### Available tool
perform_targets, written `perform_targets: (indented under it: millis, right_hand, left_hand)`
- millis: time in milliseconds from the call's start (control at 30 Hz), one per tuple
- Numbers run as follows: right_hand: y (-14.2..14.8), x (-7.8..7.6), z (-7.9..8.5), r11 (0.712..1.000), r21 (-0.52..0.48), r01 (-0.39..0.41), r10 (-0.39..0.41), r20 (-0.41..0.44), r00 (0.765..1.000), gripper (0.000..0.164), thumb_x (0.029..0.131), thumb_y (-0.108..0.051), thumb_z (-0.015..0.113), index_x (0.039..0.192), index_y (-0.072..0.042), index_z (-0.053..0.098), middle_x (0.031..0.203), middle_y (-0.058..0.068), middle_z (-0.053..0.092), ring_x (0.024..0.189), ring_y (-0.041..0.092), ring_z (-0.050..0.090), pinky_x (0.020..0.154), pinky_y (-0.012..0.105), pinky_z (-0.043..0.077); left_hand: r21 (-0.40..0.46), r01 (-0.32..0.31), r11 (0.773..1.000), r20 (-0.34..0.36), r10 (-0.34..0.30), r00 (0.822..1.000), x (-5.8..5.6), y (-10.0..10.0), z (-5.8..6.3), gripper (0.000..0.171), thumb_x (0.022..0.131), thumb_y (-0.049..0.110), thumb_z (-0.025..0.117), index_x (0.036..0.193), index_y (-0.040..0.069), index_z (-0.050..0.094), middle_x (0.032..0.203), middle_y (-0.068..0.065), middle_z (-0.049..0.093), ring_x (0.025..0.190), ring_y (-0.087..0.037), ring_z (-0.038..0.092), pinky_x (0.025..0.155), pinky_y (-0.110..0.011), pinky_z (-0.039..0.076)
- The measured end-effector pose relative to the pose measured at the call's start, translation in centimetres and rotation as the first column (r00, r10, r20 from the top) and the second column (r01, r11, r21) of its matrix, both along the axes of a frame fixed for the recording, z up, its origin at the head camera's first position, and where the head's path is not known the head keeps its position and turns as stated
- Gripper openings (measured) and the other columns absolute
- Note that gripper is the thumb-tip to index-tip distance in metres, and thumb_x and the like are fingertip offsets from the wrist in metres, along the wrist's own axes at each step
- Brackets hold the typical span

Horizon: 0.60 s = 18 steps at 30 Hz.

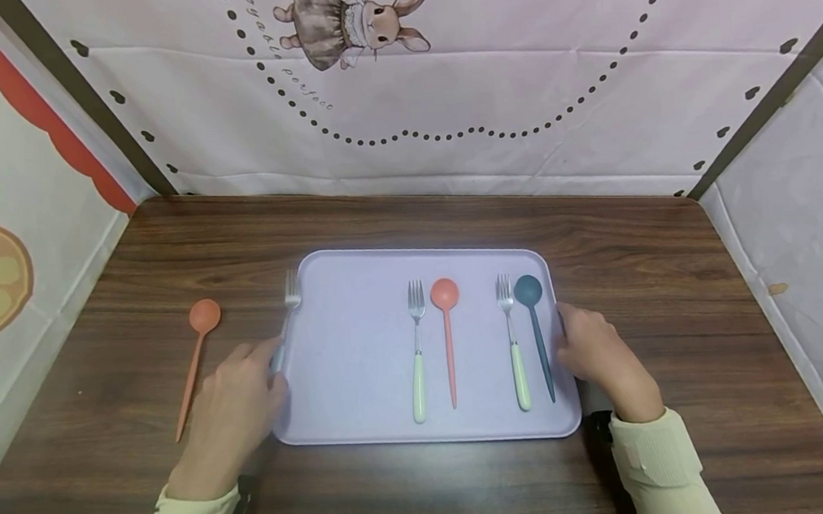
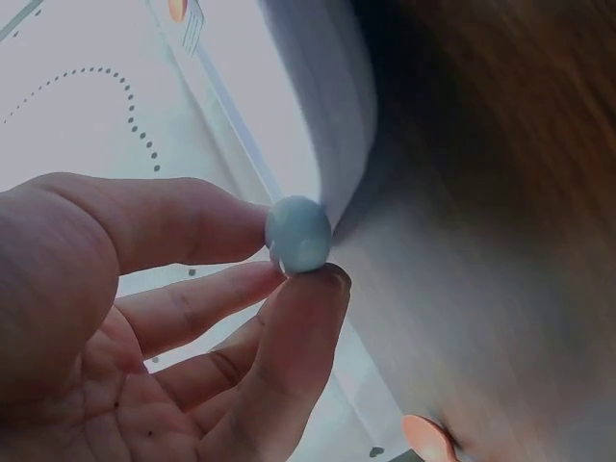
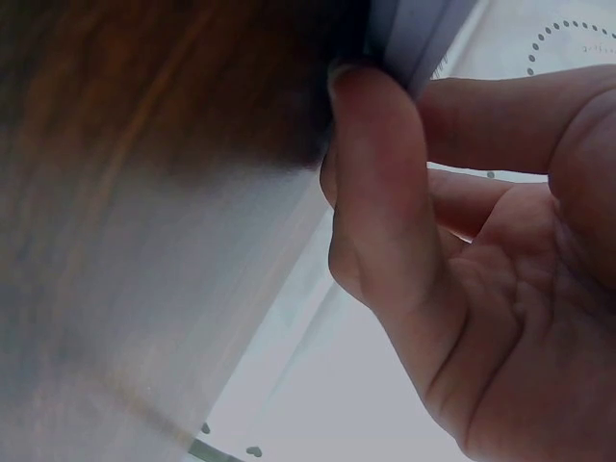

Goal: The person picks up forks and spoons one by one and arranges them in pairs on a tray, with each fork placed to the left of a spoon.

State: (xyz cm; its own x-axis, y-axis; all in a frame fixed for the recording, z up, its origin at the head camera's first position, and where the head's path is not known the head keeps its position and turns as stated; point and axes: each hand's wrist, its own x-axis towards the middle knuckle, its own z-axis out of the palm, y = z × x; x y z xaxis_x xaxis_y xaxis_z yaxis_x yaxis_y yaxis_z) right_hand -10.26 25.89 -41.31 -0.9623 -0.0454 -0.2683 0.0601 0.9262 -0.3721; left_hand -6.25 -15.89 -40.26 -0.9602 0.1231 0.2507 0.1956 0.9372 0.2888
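My left hand (image 1: 236, 395) pinches the pale blue handle (image 2: 299, 234) of a fork between thumb and fingertip. The fork's metal head (image 1: 292, 290) points away from me, along the left rim of the lavender tray (image 1: 346, 352). On the opposite side my right hand (image 1: 600, 355) grips the tray's right rim, its fingertips (image 3: 375, 125) right at the edge. Lying on the tray are a green-handled fork (image 1: 417, 371), a coral spoon (image 1: 445, 295), a second green-handled fork (image 1: 519, 370) and a dark teal spoon (image 1: 528, 291).
An orange spoon (image 1: 204, 317) lies on the wooden table (image 1: 432, 492), left of my left hand. Printed cloth walls (image 1: 512, 60) enclose the table at the back and both sides.
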Motion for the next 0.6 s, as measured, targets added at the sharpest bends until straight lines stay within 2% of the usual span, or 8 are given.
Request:
perform_targets:
  millis: [167,333,600]
  right_hand:
    - [-0.05,-0.08,0.00,1.000,0.000,0.001,-0.001,0.007,1.000,0.055,0.083,0.001,0.052,0.133,0.015,0.034,0.122,0.034,0.048,0.102,0.037,0.054,0.084,0.053,0.043]
    - [-0.03,-0.09,-0.01,1.000,0.000,-0.002,0.002,0.009,1.000,0.055,0.083,0.001,0.052,0.133,0.015,0.034,0.122,0.034,0.048,0.103,0.038,0.053,0.084,0.054,0.043]
    - [0.06,-0.08,-0.09,1.000,0.004,-0.004,0.004,-0.004,1.000,0.054,0.082,0.001,0.052,0.132,0.015,0.036,0.119,0.033,0.050,0.099,0.036,0.055,0.081,0.053,0.045]
  left_hand:
    - [0.011,0.001,1.000,0.027,-0.002,1.000,0.02,0.36,0.15,0.038,0.072,0.003,0.058,0.109,-0.002,0.063,0.092,-0.023,0.061,0.065,-0.034,0.057,0.045,-0.044,0.041]
    - [0.025,-0.013,1.000,0.056,0.012,0.998,0.21,0.67,0.18,0.038,0.073,0.005,0.057,0.110,0.000,0.063,0.094,-0.021,0.061,0.070,-0.040,0.059,0.048,-0.050,0.043]
    - [0.023,-0.021,1.000,0.056,0.020,0.998,0.23,1.03,0.16,0.038,0.073,0.006,0.057,0.110,0.001,0.064,0.092,-0.020,0.061,0.064,-0.037,0.057,0.044,-0.048,0.041]
